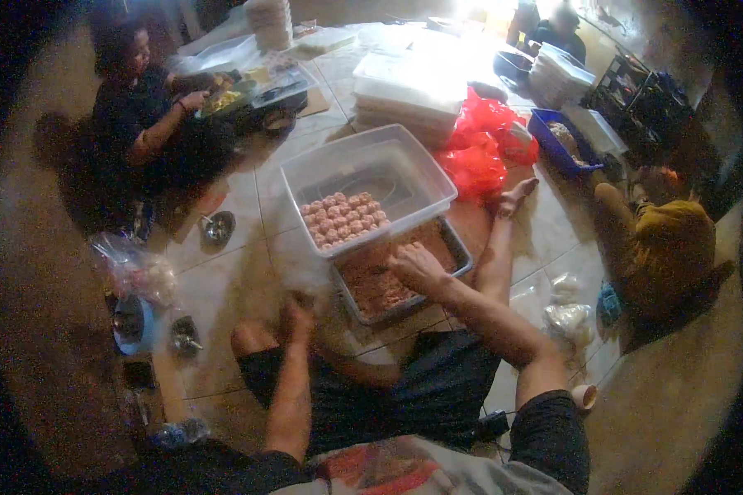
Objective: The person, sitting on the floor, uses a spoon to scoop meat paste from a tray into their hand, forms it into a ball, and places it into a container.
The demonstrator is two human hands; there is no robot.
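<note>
My right hand (416, 267) is over a tray of reddish-brown minced mixture (378, 278), its fingers curled at the surface; whether anything is in them cannot be told. My left hand (298, 314) is blurred, near my left knee and left of that tray; its fingers and any content are unclear. A clear plastic box (371, 179) rests partly over the tray's far side. Rows of pinkish balls (340, 218) fill the box's near left part.
Red plastic bags (480, 148) and stacked white trays (405, 86) stand beyond the box. A person (155, 105) sits at the far left, another (675, 247) at the right. Metal bowls (217, 229) lie left, clear bags (568, 309) right. A blue bin (563, 143) is at the upper right.
</note>
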